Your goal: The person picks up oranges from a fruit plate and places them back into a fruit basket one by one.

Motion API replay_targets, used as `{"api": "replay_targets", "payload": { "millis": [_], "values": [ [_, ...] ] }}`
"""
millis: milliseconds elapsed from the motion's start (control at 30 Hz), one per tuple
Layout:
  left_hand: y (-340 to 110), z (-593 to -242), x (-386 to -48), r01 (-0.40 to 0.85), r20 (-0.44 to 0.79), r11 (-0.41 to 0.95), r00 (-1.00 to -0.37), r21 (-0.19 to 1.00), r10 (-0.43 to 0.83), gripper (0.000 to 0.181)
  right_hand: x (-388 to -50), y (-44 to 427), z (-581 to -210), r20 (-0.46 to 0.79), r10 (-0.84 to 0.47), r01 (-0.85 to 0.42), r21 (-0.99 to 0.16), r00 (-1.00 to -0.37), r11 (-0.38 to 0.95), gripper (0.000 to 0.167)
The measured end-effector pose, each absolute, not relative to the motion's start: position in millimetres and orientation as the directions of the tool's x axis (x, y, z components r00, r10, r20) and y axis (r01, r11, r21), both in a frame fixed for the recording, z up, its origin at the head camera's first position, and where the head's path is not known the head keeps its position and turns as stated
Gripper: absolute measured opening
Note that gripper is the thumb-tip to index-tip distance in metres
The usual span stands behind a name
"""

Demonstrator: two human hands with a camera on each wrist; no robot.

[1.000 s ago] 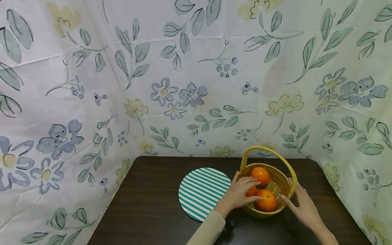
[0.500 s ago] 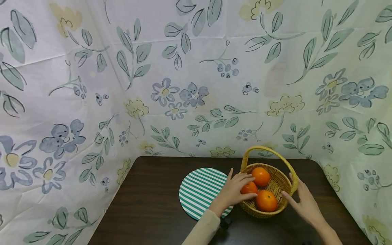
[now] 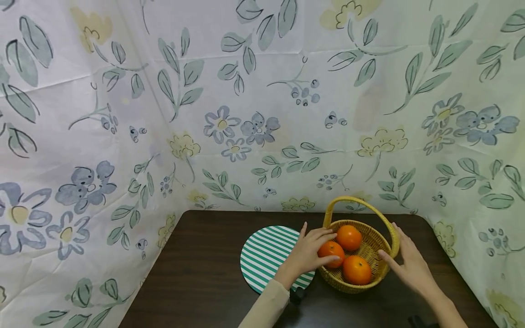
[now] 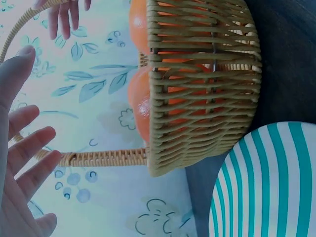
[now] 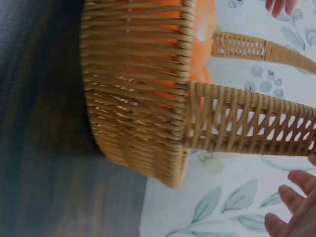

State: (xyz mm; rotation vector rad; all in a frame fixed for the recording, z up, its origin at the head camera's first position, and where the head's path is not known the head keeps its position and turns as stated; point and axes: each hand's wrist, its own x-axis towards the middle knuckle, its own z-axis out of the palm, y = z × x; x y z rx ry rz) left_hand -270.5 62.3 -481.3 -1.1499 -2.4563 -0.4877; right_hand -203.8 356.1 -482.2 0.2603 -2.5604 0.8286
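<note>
A yellow woven basket (image 3: 346, 285) with an arched handle stands on the dark table. Inside it lie three oranges: a rear one (image 3: 349, 237), a left one (image 3: 330, 250) and a front one (image 3: 357, 270). My left hand (image 3: 306, 249) hovers over the left rim, its fingers spread around the left orange. In the left wrist view that hand is apart from the basket's wall (image 4: 197, 103) and holds nothing. My right hand (image 3: 412, 269) is at the right side by the handle, fingers loosely bent; the right wrist view shows its fingers (image 5: 292, 198) just off the handle (image 5: 252, 118).
A round green-and-white striped mat (image 3: 262, 257) lies left of the basket, partly under my left forearm. The dark wooden table (image 3: 197, 273) reaches back to a floral cloth (image 3: 254, 91) hanging behind and on both sides.
My left hand has drawn back leftward and off the left orange, which now shows more fully. My right hand has shifted slightly right beside the handle. The basket stays put.
</note>
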Motion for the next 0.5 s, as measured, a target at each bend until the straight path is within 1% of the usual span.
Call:
{"api": "replay_targets", "payload": {
  "millis": [267, 500],
  "values": [
    [54, -476, -273, 0.785, 0.485, 0.604, -0.584, 0.134, 0.651, 0.062, -208, 351, -465, 0.477, -0.051, -0.315, -0.494, -0.878, 0.81, 0.082],
    [45, -470, -274, 0.782, 0.487, 0.61, -0.585, 0.126, 0.648, 0.063, -214, 350, -451, 0.502, -0.093, -0.359, -0.464, -0.86, 0.81, 0.082]
  ]
}}
